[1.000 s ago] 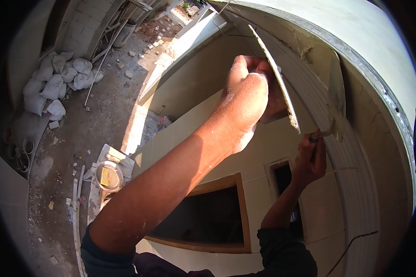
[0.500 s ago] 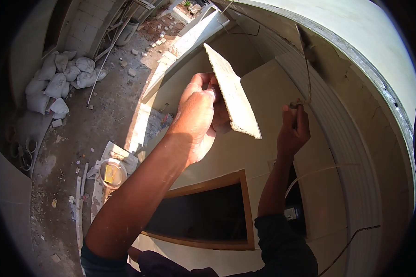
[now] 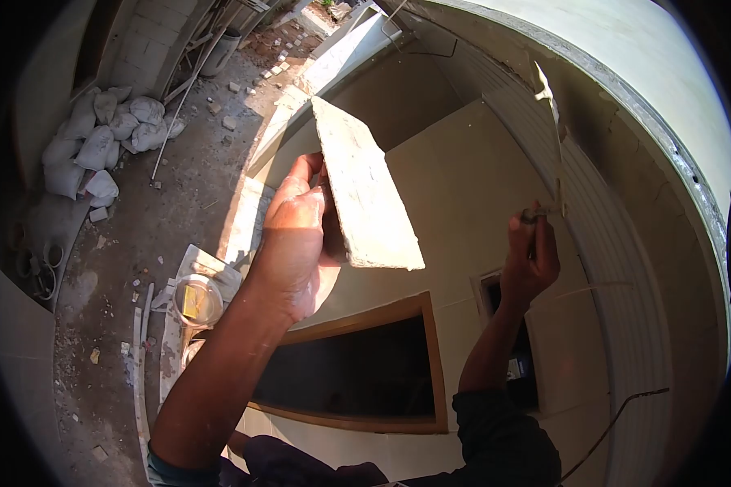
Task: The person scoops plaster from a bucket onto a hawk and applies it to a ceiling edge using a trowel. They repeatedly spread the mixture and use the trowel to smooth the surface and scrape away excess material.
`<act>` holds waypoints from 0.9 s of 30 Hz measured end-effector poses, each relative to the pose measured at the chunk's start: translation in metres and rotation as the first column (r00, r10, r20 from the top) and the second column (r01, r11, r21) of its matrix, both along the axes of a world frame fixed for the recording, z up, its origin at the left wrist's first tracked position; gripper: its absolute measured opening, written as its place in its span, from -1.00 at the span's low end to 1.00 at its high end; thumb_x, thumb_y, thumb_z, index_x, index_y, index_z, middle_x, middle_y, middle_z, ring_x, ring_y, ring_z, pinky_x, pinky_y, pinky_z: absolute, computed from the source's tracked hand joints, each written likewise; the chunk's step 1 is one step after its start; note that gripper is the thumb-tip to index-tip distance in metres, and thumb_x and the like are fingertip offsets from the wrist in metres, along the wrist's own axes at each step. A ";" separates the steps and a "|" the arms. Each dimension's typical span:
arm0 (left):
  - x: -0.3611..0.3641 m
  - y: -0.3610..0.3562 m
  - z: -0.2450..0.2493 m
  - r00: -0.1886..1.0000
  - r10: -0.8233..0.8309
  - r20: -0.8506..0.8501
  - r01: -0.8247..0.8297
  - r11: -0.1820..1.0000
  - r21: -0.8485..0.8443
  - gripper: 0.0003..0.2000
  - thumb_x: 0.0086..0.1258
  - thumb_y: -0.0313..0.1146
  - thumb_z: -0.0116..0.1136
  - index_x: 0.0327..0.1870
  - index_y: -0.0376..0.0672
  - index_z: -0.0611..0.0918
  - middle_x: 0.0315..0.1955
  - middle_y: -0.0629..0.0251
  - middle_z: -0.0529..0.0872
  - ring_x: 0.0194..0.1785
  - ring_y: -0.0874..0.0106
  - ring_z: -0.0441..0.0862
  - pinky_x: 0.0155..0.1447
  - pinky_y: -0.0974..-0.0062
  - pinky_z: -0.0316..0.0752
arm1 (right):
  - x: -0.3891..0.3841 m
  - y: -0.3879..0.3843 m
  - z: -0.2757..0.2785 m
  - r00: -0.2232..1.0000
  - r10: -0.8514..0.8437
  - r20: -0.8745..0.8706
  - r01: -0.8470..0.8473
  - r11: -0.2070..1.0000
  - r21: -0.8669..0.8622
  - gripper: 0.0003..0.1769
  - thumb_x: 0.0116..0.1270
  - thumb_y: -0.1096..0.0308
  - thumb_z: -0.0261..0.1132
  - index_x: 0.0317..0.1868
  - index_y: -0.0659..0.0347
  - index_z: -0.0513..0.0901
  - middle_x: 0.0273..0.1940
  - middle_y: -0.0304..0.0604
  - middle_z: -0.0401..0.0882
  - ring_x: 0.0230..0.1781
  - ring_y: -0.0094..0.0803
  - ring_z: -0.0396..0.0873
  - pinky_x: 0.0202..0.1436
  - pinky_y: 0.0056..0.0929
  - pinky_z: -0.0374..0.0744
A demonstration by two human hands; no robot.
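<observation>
My left hand (image 3: 296, 243) is closed behind a flat, pale rectangular board (image 3: 369, 191) that looks like a plasterer's hawk. Its rough, sunlit face is turned to the right and tilted steeply; whatever grip it has underneath is hidden by the board and my fingers. My right hand (image 3: 534, 258) is wrapped around the handle of a trowel (image 3: 557, 146), whose thin blade shows nearly edge-on, pointing up. Some white paste sits near the blade's upper end. The trowel is apart from the board, close to the ribbed trim below the ceiling edge.
Below are a wood-framed dark window (image 3: 349, 377) and a smaller opening (image 3: 521, 357). A bucket (image 3: 197, 300) holding something yellow stands at lower left. White sacks (image 3: 97, 146) lie piled by the far wall, with rubble on the ground. A bent rod (image 3: 617, 422) sticks out at lower right.
My left hand and the board have moved left and slightly down, and the board shows more of its face. The trowel has moved right and lower, with white paste now visible on it.
</observation>
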State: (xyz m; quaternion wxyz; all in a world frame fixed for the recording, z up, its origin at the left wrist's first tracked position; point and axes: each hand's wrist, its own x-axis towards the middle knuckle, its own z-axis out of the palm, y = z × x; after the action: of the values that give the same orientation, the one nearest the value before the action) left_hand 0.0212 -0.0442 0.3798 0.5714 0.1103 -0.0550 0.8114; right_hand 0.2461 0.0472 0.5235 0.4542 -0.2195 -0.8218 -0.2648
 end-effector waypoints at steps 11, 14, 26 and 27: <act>0.004 -0.004 -0.005 1.000 0.014 -0.019 -0.015 0.999 -0.035 -0.55 0.47 -0.52 -0.28 0.39 -0.19 0.26 0.19 0.15 0.53 0.20 0.34 0.57 0.28 0.27 0.50 | -0.016 0.043 0.021 0.999 0.006 -0.044 -0.007 1.000 -0.021 -0.66 0.28 0.39 0.39 0.03 0.35 0.65 -0.44 -0.29 0.51 -0.48 -0.61 0.35 -0.42 -0.58 0.39; 0.004 -0.006 0.000 1.000 0.011 -0.012 -0.011 0.999 -0.037 -0.54 0.47 -0.53 -0.28 0.40 -0.19 0.24 0.19 0.16 0.52 0.20 0.34 0.56 0.28 0.27 0.50 | -0.013 0.020 0.011 0.998 -0.004 -0.059 0.007 0.999 0.050 -0.65 0.29 0.39 0.39 0.04 0.36 0.64 -0.41 -0.27 0.55 -0.47 -0.59 0.37 -0.40 -0.58 0.41; 0.004 -0.018 -0.018 1.000 0.023 0.008 -0.023 0.999 -0.031 -0.56 0.38 -0.57 -0.26 0.30 -0.21 0.33 0.10 0.14 0.56 0.13 0.37 0.60 0.23 0.30 0.52 | -0.015 0.068 0.014 0.999 0.005 -0.036 -0.004 1.000 0.020 -0.71 0.27 0.41 0.40 -0.03 0.34 0.65 -0.44 -0.28 0.52 -0.48 -0.57 0.39 -0.37 -0.57 0.43; 0.005 -0.019 -0.020 1.000 0.022 0.012 -0.022 0.999 -0.048 -0.56 0.37 -0.57 -0.27 0.30 -0.22 0.34 0.10 0.14 0.57 0.13 0.38 0.60 0.23 0.31 0.53 | -0.013 0.062 0.015 1.000 0.003 -0.030 -0.002 1.000 0.021 -0.71 0.27 0.41 0.40 -0.03 0.34 0.65 -0.44 -0.28 0.52 -0.48 -0.57 0.39 -0.37 -0.57 0.43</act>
State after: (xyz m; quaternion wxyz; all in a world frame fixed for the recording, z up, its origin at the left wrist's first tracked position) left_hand 0.0266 -0.0633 0.3602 0.5646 0.0919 -0.0379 0.8193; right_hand 0.2331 0.1095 0.5383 0.4691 -0.2176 -0.8125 -0.2694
